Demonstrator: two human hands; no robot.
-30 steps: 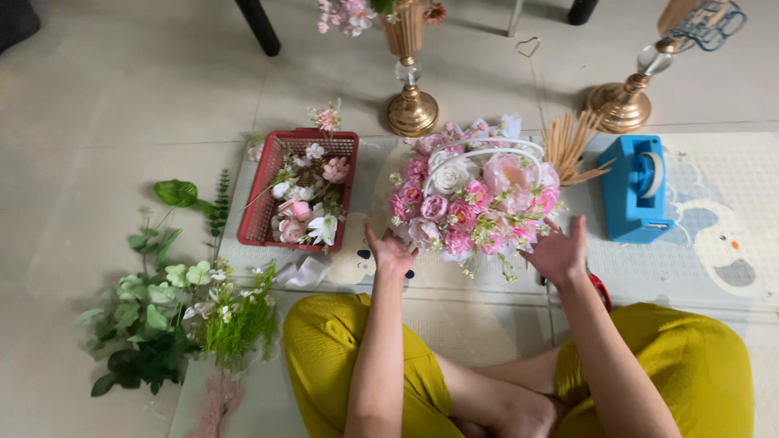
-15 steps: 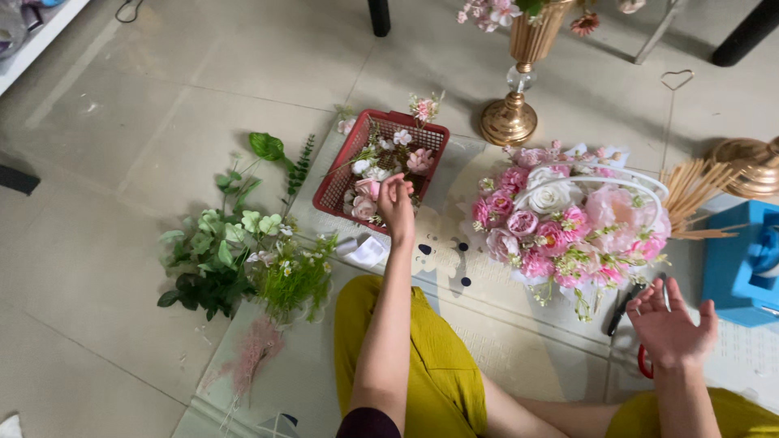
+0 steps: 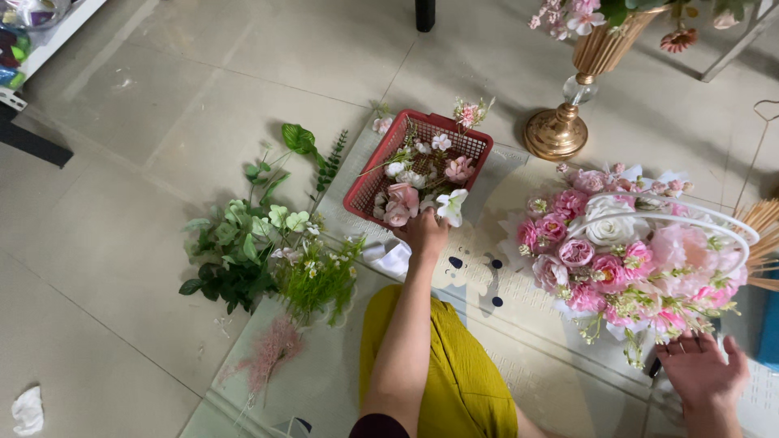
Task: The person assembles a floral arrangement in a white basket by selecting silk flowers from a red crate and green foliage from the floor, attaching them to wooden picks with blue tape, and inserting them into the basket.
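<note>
My left hand (image 3: 423,232) reaches to the near rim of a red plastic basket (image 3: 367,175) filled with pink and white artificial flowers, its fingers on a white bloom (image 3: 451,206) at the basket's edge. My right hand (image 3: 703,375) hovers with fingers spread, holding nothing, just below a large round arrangement of pink and white flowers (image 3: 626,251) with a white wire hoop over it. Both lie on a pale patterned mat (image 3: 487,284) on the tiled floor.
A pile of green leafy stems (image 3: 264,247) lies left of the mat, with a pink feathery sprig (image 3: 272,357) below it. A gold vase stand (image 3: 560,130) holding flowers stands behind the basket. Tan dried stems (image 3: 763,227) and a blue object sit at the right edge.
My left hand has moved from the big arrangement across to the red basket. My right hand has dropped away from the arrangement. The view has shifted left.
</note>
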